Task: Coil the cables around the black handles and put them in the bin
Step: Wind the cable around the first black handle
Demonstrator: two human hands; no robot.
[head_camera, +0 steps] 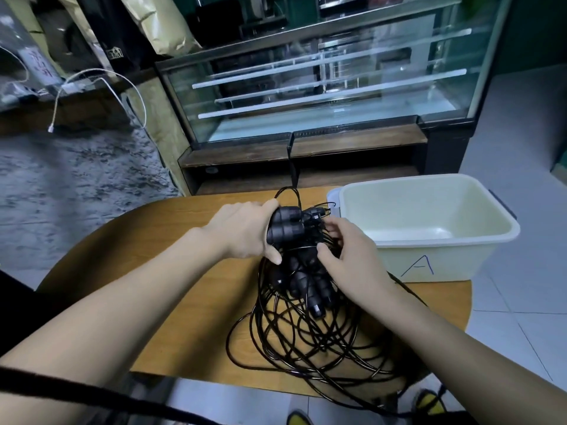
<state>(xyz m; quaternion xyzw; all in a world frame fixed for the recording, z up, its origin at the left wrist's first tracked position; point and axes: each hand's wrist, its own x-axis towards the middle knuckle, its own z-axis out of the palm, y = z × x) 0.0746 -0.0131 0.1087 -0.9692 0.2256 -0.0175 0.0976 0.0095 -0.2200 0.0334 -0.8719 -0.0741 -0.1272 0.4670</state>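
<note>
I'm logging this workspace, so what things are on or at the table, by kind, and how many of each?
Bin: 1
Table: 1
Cable tangle: 1; separate cables cannot be told apart
Handle bunch held in the left hand: 1, at; more handles lie in the tangle, not countable
Hands: 2, counting the right hand
Total: 6

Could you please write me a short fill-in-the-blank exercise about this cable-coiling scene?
1. The left hand grips black ____ at the top of the cable tangle.
2. The cream bin is marked with the letter ____.
3. Inside, the bin holds ____ cables.
4. The tangle lies on a ____ table.

Missing words: handles; A; no; wooden
</note>
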